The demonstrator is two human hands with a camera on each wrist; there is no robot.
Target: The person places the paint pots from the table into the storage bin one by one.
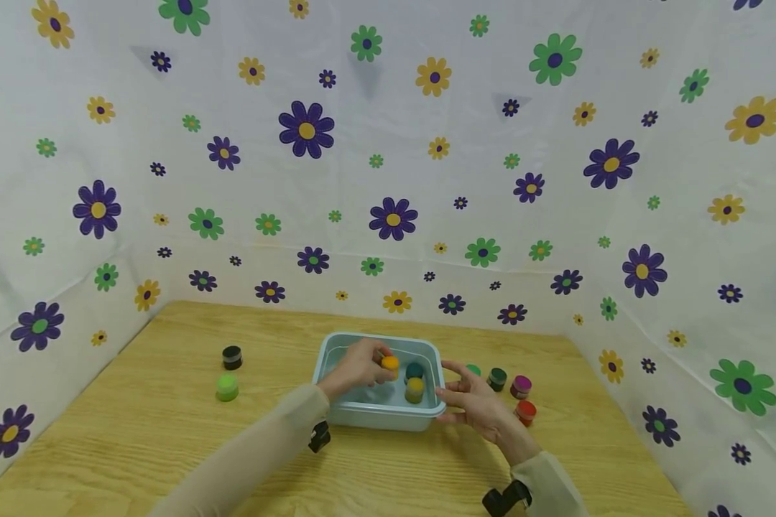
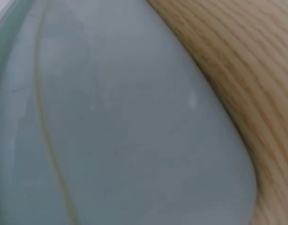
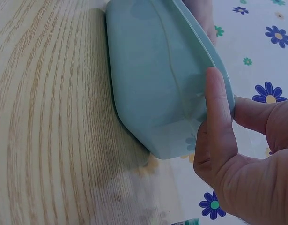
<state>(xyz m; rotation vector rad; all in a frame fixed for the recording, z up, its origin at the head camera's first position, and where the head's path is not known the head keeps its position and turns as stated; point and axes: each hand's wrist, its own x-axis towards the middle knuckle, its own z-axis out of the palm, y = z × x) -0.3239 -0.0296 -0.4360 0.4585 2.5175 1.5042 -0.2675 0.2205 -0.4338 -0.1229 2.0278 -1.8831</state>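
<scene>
A light blue plastic basin (image 1: 381, 416) stands on the table. My left hand (image 1: 358, 370) reaches inside it and pinches a small paint jar with an orange top (image 1: 390, 366). To the right of that jar sit a teal-topped jar (image 1: 414, 371) and a yellow-topped jar (image 1: 414, 390). At the basin's right end, my right hand (image 1: 481, 409) holds the rim, its thumb (image 3: 218, 101) against the outer wall and a finger (image 3: 256, 114) at the rim's edge. The left wrist view is filled by the basin's outer wall (image 2: 134, 117); no hand shows there.
Left of the basin stand a black jar (image 1: 232, 357) and a lime green jar (image 1: 227, 387). Beyond the right hand are a green jar (image 1: 474, 370), a dark green jar (image 1: 497, 379), a magenta jar (image 1: 520, 387) and a red jar (image 1: 525, 412). Flower-printed sheets (image 1: 362, 179) surround the wooden table (image 1: 168, 416).
</scene>
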